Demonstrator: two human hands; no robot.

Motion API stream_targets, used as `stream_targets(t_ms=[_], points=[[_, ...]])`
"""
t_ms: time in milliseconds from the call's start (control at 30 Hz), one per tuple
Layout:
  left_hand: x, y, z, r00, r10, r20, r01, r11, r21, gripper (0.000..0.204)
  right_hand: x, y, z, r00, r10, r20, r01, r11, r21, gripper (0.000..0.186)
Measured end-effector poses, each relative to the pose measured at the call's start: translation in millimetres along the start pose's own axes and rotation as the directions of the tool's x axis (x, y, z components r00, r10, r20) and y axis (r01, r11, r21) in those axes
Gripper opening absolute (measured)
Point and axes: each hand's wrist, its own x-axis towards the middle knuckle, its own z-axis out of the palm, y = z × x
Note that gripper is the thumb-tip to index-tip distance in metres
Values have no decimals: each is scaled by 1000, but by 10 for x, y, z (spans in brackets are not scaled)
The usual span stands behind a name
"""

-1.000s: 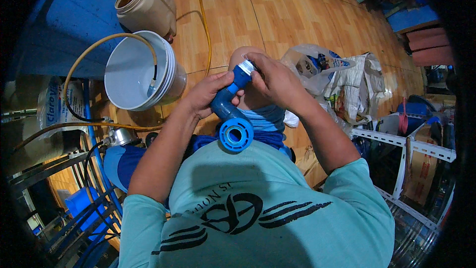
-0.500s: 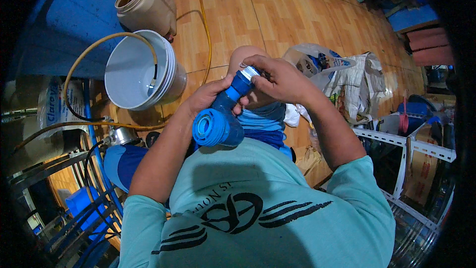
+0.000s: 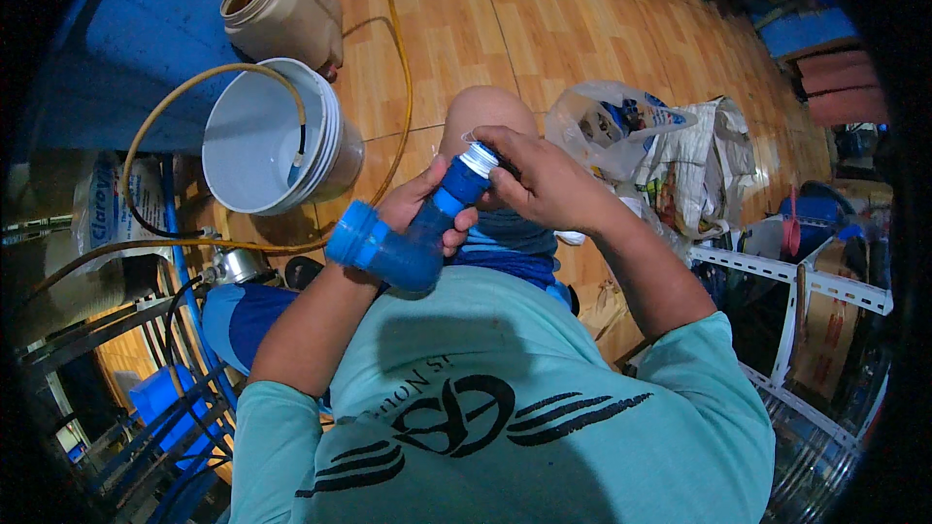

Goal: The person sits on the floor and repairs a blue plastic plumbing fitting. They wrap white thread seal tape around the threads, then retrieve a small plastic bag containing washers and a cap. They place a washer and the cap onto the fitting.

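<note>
In front of my belly, my left hand (image 3: 417, 196) is closed round a blue plastic pipe elbow (image 3: 413, 262). Its wide ribbed end points left, and its narrower arm slants up to the right. A band of white thread tape (image 3: 478, 160) wraps the upper end of that arm, with a thin loose strand beside it. Thumb and bent fingers of my right hand (image 3: 529, 175) close on this taped end. The far side of the band lies hidden behind those fingers.
On the left stand a white bucket (image 3: 267, 136) with a hose (image 3: 400, 49) looping about it and a beige jerrycan (image 3: 291, 15). A clear plastic bag (image 3: 607, 121) and a white sack (image 3: 714, 170) lie on the right, beyond a white metal shelf frame (image 3: 791, 277).
The pipe elbow has turned in my hands: its ribbed end swung from facing me to pointing left. The taped end shifted slightly left and down. Both hands still hold it.
</note>
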Motion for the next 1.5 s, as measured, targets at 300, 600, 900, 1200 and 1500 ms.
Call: stream_targets(t_ms=[300, 600, 900, 1200, 1500], points=[[-1, -26, 140, 993, -61, 100, 61, 998, 9, 70, -39, 82, -109, 992, -65, 105, 15, 908, 420, 41], [122, 12, 314, 891, 239, -386, 39, 806, 590, 49, -74, 88, -147, 975, 101, 197, -142, 968, 206, 36], [243, 119, 287, 952, 210, -224, 16, 692, 721, 50, -285, 246, -15, 986, 168, 19, -167, 945, 281, 47], [327, 137, 360, 751, 643, 148, -45, -174, 984, 47, -258, 289, -67, 905, 422, 46, -396, 801, 449, 41], [254, 231, 704, 690, 710, 140, 226, -396, 890, 51, -24, 225, -229, 860, 510, 0, -447, 755, 479, 35]])
